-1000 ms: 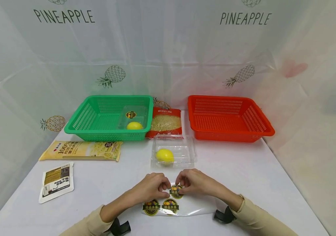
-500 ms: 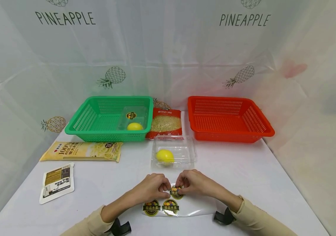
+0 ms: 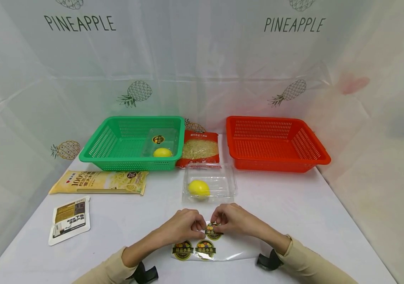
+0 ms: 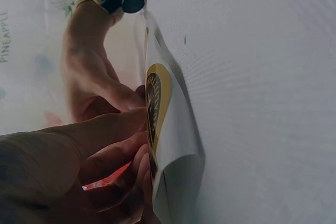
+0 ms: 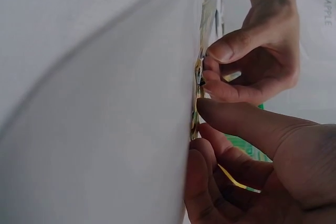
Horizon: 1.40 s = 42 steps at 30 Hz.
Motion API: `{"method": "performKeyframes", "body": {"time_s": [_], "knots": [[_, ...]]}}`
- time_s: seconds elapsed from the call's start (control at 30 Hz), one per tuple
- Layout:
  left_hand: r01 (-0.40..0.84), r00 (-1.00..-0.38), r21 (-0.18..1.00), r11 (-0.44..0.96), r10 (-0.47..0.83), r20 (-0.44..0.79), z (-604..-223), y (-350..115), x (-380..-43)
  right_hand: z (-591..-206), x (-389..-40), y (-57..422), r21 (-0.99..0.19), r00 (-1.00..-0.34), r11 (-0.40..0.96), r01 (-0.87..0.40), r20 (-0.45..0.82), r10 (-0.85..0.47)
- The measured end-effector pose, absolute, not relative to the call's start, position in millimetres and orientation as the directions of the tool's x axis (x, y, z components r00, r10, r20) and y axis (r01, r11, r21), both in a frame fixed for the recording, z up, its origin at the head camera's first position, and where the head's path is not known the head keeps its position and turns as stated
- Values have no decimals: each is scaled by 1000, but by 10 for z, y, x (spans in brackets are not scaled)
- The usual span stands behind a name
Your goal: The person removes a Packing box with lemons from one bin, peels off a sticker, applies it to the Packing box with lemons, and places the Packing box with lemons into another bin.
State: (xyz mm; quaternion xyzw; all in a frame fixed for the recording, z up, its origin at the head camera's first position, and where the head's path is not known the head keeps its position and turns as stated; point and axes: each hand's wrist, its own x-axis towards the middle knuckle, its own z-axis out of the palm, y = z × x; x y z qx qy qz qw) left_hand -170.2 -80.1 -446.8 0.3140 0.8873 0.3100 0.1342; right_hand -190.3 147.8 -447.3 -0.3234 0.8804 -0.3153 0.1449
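Pinched both sides: left hand (image 3: pixel 185 225) and right hand (image 3: pixel 236 221) grip the sticker sheet (image 3: pixel 239 249), one label (image 3: pixel 213 236) between. Uneven pull could crease or tear that label.

Little has changed. The head view has drifted a trace, so the yellow pack (image 3: pixel 99 182), pouch (image 3: pixel 69 221) and green basket (image 3: pixel 131 164) appear slightly lower and further right in it. The sheet (image 3: pixel 241 246) also shows slightly further right; any shift of the left hand (image 3: pixel 185 225) or right hand (image 3: pixel 236 220) is too slight to tell.
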Motion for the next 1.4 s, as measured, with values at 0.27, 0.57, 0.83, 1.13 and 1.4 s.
{"method": "performKeyframes", "body": {"time_s": [0.27, 0.57, 0.83, 1.13, 1.4], "knots": [[476, -765, 644, 599, 643, -32, -4487, -797, -1729, -4464, -1924, 1441, -648, -758, 591, -480, -32, -651], [458, -764, 667, 588, 644, -42, -4506, -790, -1739, -4492, -1933, 1413, -629, -748, 580, -517, 3, -663], [470, -768, 658, 588, 640, -23, -4504, -789, -1741, -4486, -1928, 1418, -629, -749, 582, -515, 0, -663], [480, -765, 655, 584, 644, -13, -4495, -785, -1742, -4447, -1934, 1459, -678, -725, 522, -518, 24, -688], [469, -765, 679, 565, 644, -7, -4483, -777, -1749, -4377, -1936, 1484, -727, -704, 459, -510, 46, -709]]}}
